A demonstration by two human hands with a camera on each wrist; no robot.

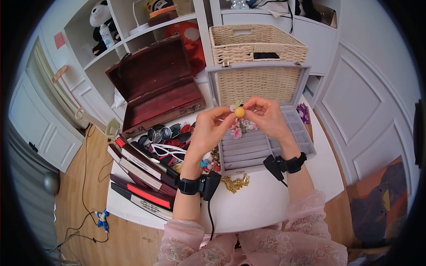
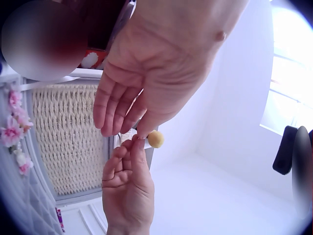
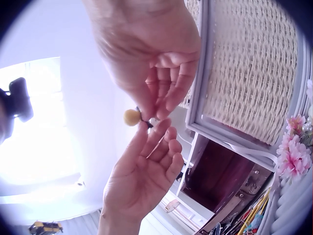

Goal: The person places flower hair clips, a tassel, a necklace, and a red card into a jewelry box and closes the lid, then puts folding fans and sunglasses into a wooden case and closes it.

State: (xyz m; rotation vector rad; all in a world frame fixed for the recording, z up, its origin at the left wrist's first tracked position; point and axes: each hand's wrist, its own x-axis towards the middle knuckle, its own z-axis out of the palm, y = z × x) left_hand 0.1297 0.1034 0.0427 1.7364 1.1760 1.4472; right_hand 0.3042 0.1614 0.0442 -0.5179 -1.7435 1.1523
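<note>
- Sleeves: pale pink, embroidered, at the near edge of the worktop [image 1: 266, 208]. Each wrist carries a black strap with a camera.
- Gold chain [image 1: 235, 183]: lies on the worktop between the two forearms, just in front of the jewellery box.
- Books [image 1: 142, 177]: stacked at the left edge of the worktop. Sunglasses [image 1: 166, 150] lie just behind them.
- Left hand [image 1: 208, 128]: raised above the box, thumb and forefinger pinched on the small fitting beside the yellow bead [image 1: 239, 112]; remaining fingers loosely curled.
- Right hand [image 1: 266, 116]: raised opposite, fingertips pinched on the same piece from the other side.
- Key relation: the bead sits directly between the two sets of fingertips, level with both, over the front trays of the box. Neither hand is clearly nearer. The bead is round; its fitting is too small to read for axis.
- Jewellery box [image 1: 266, 150]: grey, lid open and upright, woven lining. Pink flower pieces [image 1: 237, 131] rest in its trays, below the hands.
- Wicker basket [image 1: 257, 42]: behind the lid.
- Red case [image 1: 155, 84]: open, at the far left, against the white shelves.
</note>
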